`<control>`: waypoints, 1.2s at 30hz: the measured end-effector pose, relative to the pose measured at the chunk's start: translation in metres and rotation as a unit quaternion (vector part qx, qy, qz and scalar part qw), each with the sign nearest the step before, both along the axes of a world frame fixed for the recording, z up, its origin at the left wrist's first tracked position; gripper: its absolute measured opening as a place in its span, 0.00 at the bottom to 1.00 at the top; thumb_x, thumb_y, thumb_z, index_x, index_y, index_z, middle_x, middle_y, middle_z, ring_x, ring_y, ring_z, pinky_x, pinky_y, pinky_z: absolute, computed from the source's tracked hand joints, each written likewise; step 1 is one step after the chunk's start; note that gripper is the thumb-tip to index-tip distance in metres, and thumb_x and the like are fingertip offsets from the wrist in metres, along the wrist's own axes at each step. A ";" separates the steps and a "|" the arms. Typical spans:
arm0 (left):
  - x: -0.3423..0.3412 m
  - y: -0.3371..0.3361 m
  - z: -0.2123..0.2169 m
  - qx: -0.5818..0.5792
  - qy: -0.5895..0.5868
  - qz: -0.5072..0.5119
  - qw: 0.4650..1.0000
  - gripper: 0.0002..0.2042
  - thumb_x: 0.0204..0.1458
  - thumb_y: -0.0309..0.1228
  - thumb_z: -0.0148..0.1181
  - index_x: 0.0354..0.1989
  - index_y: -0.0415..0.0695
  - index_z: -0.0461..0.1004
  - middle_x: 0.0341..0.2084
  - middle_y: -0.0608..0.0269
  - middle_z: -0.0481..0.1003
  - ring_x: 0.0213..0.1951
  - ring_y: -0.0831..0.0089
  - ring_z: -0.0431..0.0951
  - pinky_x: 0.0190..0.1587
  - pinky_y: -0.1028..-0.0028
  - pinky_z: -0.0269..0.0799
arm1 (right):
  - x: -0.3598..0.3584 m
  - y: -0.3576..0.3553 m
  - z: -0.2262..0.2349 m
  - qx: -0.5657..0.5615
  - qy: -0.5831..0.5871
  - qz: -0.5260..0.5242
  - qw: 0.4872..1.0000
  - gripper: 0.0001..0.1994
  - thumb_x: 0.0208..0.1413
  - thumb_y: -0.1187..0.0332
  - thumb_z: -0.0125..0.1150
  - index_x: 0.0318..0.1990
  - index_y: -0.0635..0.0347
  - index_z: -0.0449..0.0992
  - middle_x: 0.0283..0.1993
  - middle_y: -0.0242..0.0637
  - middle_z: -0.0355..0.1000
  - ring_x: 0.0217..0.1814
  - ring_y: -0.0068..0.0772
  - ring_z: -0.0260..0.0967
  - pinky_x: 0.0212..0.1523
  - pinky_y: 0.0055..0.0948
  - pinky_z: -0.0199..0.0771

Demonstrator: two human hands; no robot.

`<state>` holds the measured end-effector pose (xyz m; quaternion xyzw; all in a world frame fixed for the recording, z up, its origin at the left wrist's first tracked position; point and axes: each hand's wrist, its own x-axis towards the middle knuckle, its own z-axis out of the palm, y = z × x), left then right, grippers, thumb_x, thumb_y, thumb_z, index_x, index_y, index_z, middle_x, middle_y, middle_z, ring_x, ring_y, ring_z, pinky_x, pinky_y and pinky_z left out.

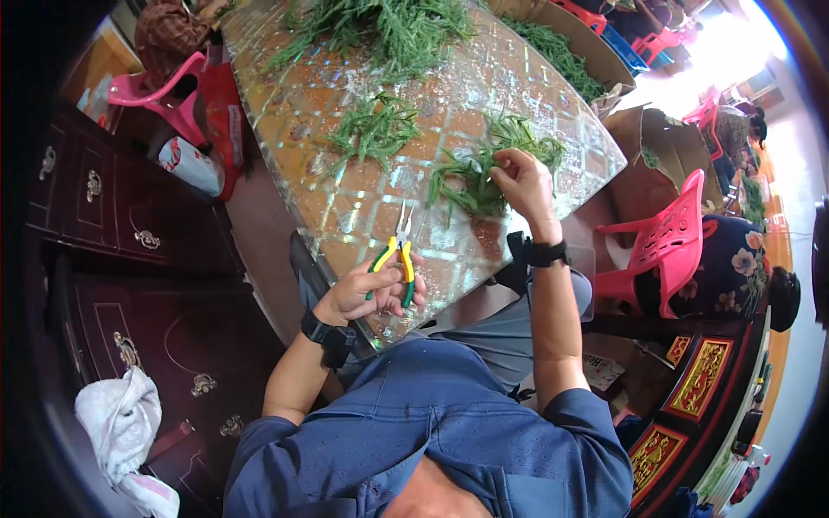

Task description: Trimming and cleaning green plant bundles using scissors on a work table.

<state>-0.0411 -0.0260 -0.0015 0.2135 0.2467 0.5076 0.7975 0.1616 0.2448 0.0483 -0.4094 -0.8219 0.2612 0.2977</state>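
Pliers (395, 259): yellow-and-green handled, slim pointed metal jaws aimed toward 12 o'clock; lying in the left hand (367, 293) over the near table edge
Left hand: fingers curled round both handles, palm up; the jaws look nearly closed, tips close together with nothing between them
Right hand (521, 180): at about 1 o'clock from the pliers, fingers pinched shut on a few strands in the nearest green bundle (477, 186)
Green bundle: thin needle-like sprigs, probably light, soft and springy; likely to bend or scatter if grabbed loose; best taken near the gathered stem end, where the right hand has them
Pliers handling: rigid, small, seemingly easy for one hand; coated handles give the grip, bare metal tips look slick and sharp, so hold stays on the handles
Other heaps: second small heap (373, 129) at 11 o'clock from the right hand, large pile (380, 30) at 12 o'clock at the far end
Table (345, 216): tiled top in orange-brown under a glossy sheet, probably slippery for loose sprigs
Edges: near corner sits right under the left hand; right edge runs just beside the right wrist
Open room: bare tiles between the two hands and left of the bundle; dark wooden cabinet (129, 259) at 9 o'clock, pink plastic chair (665, 246) at 3 o'clock, both hemming the sides
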 end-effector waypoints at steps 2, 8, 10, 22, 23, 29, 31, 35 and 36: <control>0.005 -0.003 0.001 -0.002 0.016 0.027 1.000 0.26 0.63 0.38 0.55 0.66 0.43 0.57 0.48 0.52 0.74 0.49 0.62 0.79 0.38 0.74 0.80 | 0.002 -0.010 -0.005 0.033 -0.009 0.007 0.999 0.11 0.52 0.67 0.67 0.42 0.58 0.81 0.31 0.35 0.74 0.33 0.28 0.73 0.37 0.28 0.74; 0.025 -0.010 0.005 -0.003 0.089 0.128 0.988 0.26 0.63 0.38 0.55 0.66 0.41 0.57 0.47 0.52 0.75 0.47 0.64 0.80 0.37 0.76 0.81 | 0.020 -0.032 -0.017 0.051 -0.008 -0.106 0.993 0.08 0.49 0.67 0.67 0.37 0.58 0.79 0.34 0.39 0.71 0.38 0.42 0.72 0.41 0.39 0.73; 0.028 -0.009 0.011 -0.006 0.115 0.112 0.987 0.26 0.63 0.37 0.55 0.66 0.41 0.58 0.47 0.53 0.75 0.47 0.64 0.80 0.37 0.76 0.81 | 0.027 -0.032 -0.021 0.031 -0.001 -0.117 0.993 0.08 0.49 0.67 0.68 0.35 0.58 0.79 0.36 0.40 0.72 0.41 0.45 0.73 0.43 0.41 0.73; 0.051 0.018 0.061 0.059 0.409 0.021 0.911 0.25 0.61 0.35 0.57 0.65 0.40 0.61 0.44 0.60 0.75 0.42 0.73 0.78 0.41 0.76 0.75 | 0.031 -0.059 0.004 0.190 0.190 -0.058 0.961 0.07 0.46 0.74 0.70 0.32 0.62 0.77 0.41 0.41 0.76 0.43 0.44 0.74 0.45 0.36 0.73; 0.051 0.022 0.060 0.105 0.474 0.024 0.874 0.25 0.61 0.35 0.58 0.64 0.39 0.61 0.44 0.62 0.76 0.41 0.74 0.77 0.42 0.76 0.74 | 0.028 -0.063 0.005 0.180 0.194 -0.051 0.963 0.07 0.46 0.74 0.70 0.32 0.62 0.77 0.41 0.41 0.76 0.43 0.44 0.74 0.45 0.36 0.73; 0.054 0.039 0.066 0.125 0.584 0.042 0.801 0.23 0.61 0.36 0.58 0.61 0.39 0.63 0.42 0.65 0.76 0.40 0.75 0.76 0.46 0.74 0.71 | 0.018 -0.080 0.012 0.135 0.193 -0.010 0.972 0.09 0.45 0.74 0.71 0.31 0.61 0.75 0.38 0.40 0.76 0.42 0.42 0.75 0.44 0.35 0.73; 0.051 0.040 0.065 0.116 0.609 0.053 0.783 0.31 0.59 0.42 0.59 0.65 0.33 0.60 0.44 0.54 0.78 0.44 0.63 0.79 0.49 0.66 0.72 | 0.014 -0.084 0.011 0.144 0.184 -0.007 0.972 0.09 0.45 0.74 0.70 0.31 0.61 0.75 0.38 0.39 0.75 0.42 0.42 0.74 0.43 0.35 0.73; 0.044 0.043 0.057 0.126 0.656 0.080 0.739 0.34 0.58 0.44 0.58 0.65 0.30 0.60 0.45 0.43 0.79 0.49 0.51 0.80 0.52 0.61 0.73 | 0.007 -0.089 0.008 0.169 0.167 0.003 0.971 0.09 0.44 0.74 0.70 0.30 0.60 0.74 0.36 0.38 0.75 0.39 0.42 0.74 0.40 0.35 0.73; 0.043 0.043 0.055 0.134 0.674 0.091 0.721 0.33 0.58 0.43 0.58 0.65 0.29 0.61 0.45 0.40 0.78 0.50 0.49 0.79 0.53 0.60 0.72 | 0.005 -0.090 0.007 0.175 0.164 0.007 0.971 0.09 0.44 0.74 0.70 0.30 0.60 0.74 0.36 0.37 0.74 0.39 0.42 0.73 0.40 0.35 0.72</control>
